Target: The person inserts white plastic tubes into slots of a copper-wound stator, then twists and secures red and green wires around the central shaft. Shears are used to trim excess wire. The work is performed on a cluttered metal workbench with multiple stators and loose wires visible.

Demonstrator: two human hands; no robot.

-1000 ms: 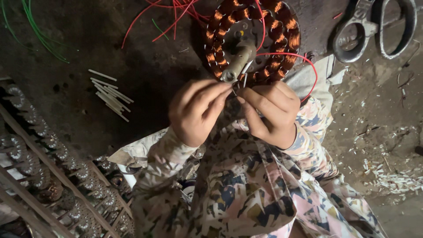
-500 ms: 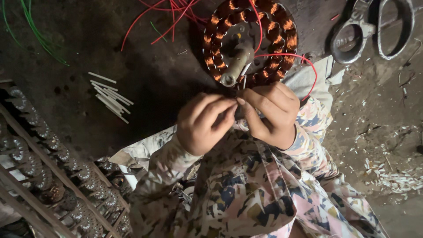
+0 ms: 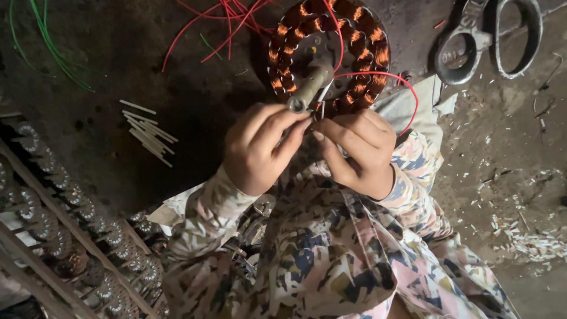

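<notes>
head view, left to right: pale sleeve sticks (image 3: 147, 129) lie on the dirty floor (image 3: 195, 118), then the left hand (image 3: 260, 147) and right hand (image 3: 354, 150), fingertips pinched narrow on something too small to tell. the step looks like dressing a lead at the near edge of the copper-wound stator (image 3: 328, 53), by its shaft (image 3: 308, 88); next calls for fine fingertip pull, with scissors (image 3: 490, 35) at the far right.

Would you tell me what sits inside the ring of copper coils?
Inside the ring of copper coils a grey metal shaft rises from a dark hub plate; the left hand and right hand hide its near edge.
</notes>
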